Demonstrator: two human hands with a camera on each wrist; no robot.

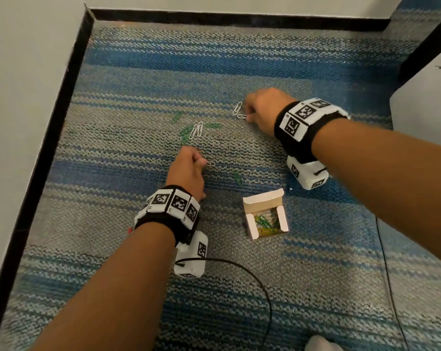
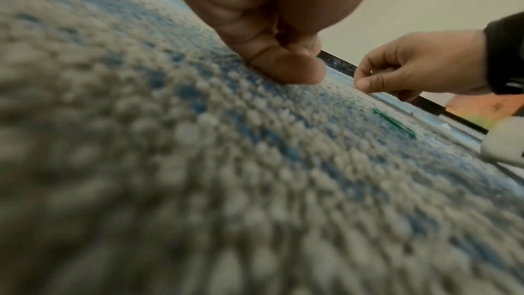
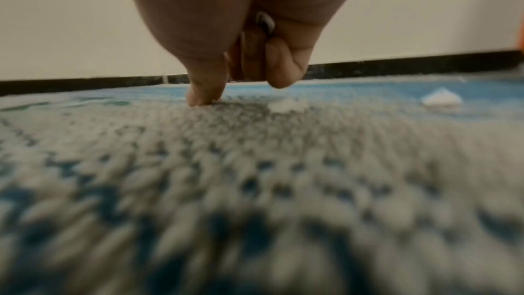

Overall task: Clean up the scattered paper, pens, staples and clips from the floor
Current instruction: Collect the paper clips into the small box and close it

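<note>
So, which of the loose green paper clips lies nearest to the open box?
The lone green clip just above the small cardboard box, right of the left hand. The other green clips lie farther up the carpet.

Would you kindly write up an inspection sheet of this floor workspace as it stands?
Surface: striped blue and grey carpet.
Job's things: green and white paper clips scattered mid-carpet; one green clip lies apart; open cardboard box holds clips.
Clutter: small white scraps on the carpet.
Hands: left hand pinches a white clip; right hand pinches at white clips, one tucked in its palm.
Cables: black cable loops from the left wrist camera.
Surroundings: pale walls with black skirting.
</note>
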